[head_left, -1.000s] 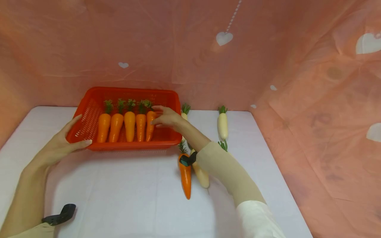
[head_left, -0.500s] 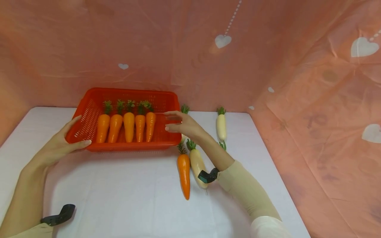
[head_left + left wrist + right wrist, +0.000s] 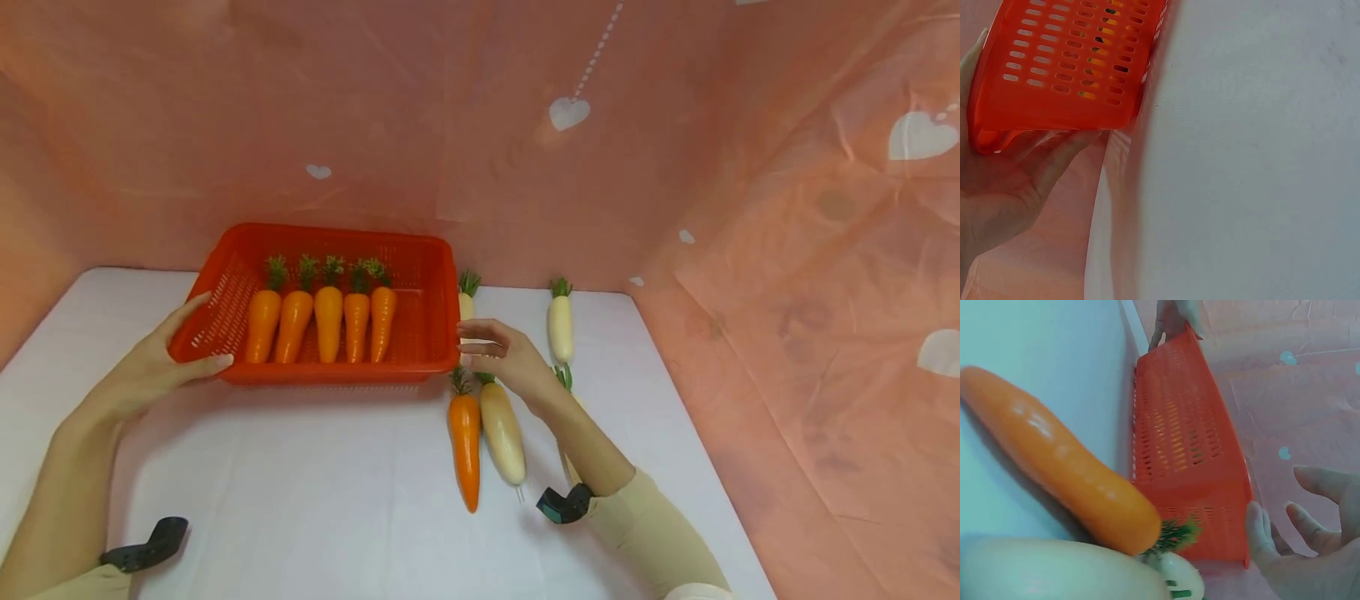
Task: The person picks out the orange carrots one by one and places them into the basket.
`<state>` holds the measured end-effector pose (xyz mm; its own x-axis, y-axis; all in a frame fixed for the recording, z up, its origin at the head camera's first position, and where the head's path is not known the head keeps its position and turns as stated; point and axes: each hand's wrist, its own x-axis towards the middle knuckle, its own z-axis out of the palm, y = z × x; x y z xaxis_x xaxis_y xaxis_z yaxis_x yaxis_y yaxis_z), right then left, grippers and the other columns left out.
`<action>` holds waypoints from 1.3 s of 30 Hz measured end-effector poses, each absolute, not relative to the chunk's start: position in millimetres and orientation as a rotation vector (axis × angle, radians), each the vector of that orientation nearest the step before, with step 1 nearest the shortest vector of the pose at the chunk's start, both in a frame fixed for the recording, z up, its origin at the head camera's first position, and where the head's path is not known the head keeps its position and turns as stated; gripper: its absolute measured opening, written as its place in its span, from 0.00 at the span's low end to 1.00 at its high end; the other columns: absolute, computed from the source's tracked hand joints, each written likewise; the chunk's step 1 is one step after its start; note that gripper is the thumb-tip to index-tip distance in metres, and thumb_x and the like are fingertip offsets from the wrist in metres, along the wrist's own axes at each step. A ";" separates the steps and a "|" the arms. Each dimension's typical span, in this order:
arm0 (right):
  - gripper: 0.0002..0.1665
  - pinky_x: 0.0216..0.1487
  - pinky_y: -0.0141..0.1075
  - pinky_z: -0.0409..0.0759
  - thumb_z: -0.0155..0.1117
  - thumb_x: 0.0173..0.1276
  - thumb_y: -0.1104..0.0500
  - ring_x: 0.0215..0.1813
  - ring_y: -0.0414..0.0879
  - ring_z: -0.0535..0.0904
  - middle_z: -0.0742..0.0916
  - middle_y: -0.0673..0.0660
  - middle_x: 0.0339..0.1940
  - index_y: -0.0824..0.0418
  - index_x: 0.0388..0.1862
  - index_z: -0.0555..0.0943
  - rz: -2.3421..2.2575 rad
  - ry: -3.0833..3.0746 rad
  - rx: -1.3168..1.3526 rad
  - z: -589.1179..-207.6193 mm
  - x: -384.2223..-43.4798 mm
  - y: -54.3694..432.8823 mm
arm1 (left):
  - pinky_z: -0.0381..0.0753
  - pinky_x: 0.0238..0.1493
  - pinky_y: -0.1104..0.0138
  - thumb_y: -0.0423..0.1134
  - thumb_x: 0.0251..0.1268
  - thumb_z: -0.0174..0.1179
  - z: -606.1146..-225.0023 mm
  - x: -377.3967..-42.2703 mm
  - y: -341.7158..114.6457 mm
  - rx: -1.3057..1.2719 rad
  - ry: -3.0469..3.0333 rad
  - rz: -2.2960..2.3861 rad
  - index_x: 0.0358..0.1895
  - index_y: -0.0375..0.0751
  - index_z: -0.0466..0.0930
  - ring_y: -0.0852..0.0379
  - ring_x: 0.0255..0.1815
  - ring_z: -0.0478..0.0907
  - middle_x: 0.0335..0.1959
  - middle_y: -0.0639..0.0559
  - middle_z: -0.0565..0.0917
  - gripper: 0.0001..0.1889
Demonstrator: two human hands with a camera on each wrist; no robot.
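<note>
A red plastic basket (image 3: 420, 333) stands on the white-covered table, with several orange carrots (image 3: 328, 325) lying side by side in it, green tops toward the back. My left hand (image 3: 161, 358) holds the basket's left end, thumb over the front corner and fingers along the side. In the left wrist view, this hand's fingers (image 3: 1054, 156) reach past the basket's end wall. My right hand (image 3: 510, 358) is at the basket's right end, fingers loosely extended and holding nothing. In the right wrist view, its fingertips (image 3: 1255, 515) are right at the basket's rim.
Outside the basket, one carrot (image 3: 465, 450) lies in front of its right corner, beside a white radish (image 3: 502, 433). Another radish (image 3: 467, 307) is partly behind my right hand, and one more (image 3: 560, 329) lies at the back right. My right forearm covers part of a further radish (image 3: 567, 467).
My right hand has moved out of the basket, away from the rightmost carrot, rightward and nearer to me, to the basket's right end. The left hand and basket stay in place.
</note>
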<state>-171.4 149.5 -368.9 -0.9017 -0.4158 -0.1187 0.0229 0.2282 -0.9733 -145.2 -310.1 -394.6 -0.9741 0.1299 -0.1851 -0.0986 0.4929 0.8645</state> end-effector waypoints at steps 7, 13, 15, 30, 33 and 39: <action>0.27 0.64 0.44 0.76 0.62 0.71 0.64 0.67 0.59 0.74 0.77 0.62 0.67 0.60 0.68 0.73 -1.755 2.130 -0.325 -386.9 -144.3 161.6 | 0.54 0.61 0.26 0.47 0.71 0.59 -393.9 -146.1 -309.2 0.010 2.498 1.488 0.80 0.62 0.27 0.25 0.71 0.42 0.79 0.29 0.34 0.50; 0.31 0.66 0.46 0.74 0.64 0.69 0.64 0.69 0.59 0.72 0.76 0.61 0.69 0.61 0.70 0.71 -1.702 2.144 -0.316 -404.9 -120.1 162.2 | 0.54 0.61 0.26 0.47 0.71 0.59 -394.9 -145.9 -310.2 -0.002 2.489 1.503 0.80 0.65 0.27 0.24 0.71 0.42 0.79 0.30 0.33 0.49; 0.32 0.69 0.48 0.70 0.65 0.68 0.65 0.70 0.59 0.70 0.75 0.61 0.70 0.60 0.71 0.70 -1.690 2.150 -0.306 -409.9 -114.2 161.9 | 0.53 0.61 0.26 0.47 0.71 0.59 -395.4 -146.1 -309.9 -0.007 2.485 1.509 0.80 0.66 0.27 0.24 0.71 0.42 0.79 0.30 0.32 0.49; 0.41 0.63 0.47 0.76 0.69 0.62 0.69 0.67 0.58 0.73 0.73 0.63 0.69 0.61 0.74 0.67 -1.540 2.356 -0.363 -438.8 -103.2 148.5 | 0.63 0.67 0.38 0.47 0.71 0.59 -398.5 -146.2 -309.1 -0.013 2.531 1.470 0.80 0.67 0.30 0.28 0.70 0.45 0.79 0.31 0.36 0.49; 0.44 0.53 0.39 0.82 0.74 0.58 0.67 0.58 0.53 0.78 0.76 0.60 0.64 0.58 0.74 0.68 -1.408 2.456 -0.410 -440.7 -105.3 145.5 | 0.75 0.61 0.57 0.47 0.71 0.60 -398.8 -146.3 -310.3 -0.017 2.539 1.449 0.79 0.69 0.30 0.30 0.69 0.48 0.79 0.32 0.37 0.49; 0.46 0.41 0.34 0.81 0.78 0.53 0.63 0.46 0.48 0.76 0.76 0.60 0.55 0.53 0.72 0.70 -1.208 2.571 -0.418 -441.5 -109.4 140.6 | 0.71 0.38 0.83 0.46 0.70 0.60 -399.9 -145.4 -311.9 -0.008 2.529 1.492 0.79 0.72 0.32 0.30 0.67 0.49 0.79 0.32 0.38 0.48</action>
<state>-109.4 140.6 -441.5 -0.9220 -0.3684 -0.1189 -0.1435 0.6105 -0.7789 -145.4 -311.9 -399.9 -0.9790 0.0990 -0.1780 -0.1079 0.4892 0.8655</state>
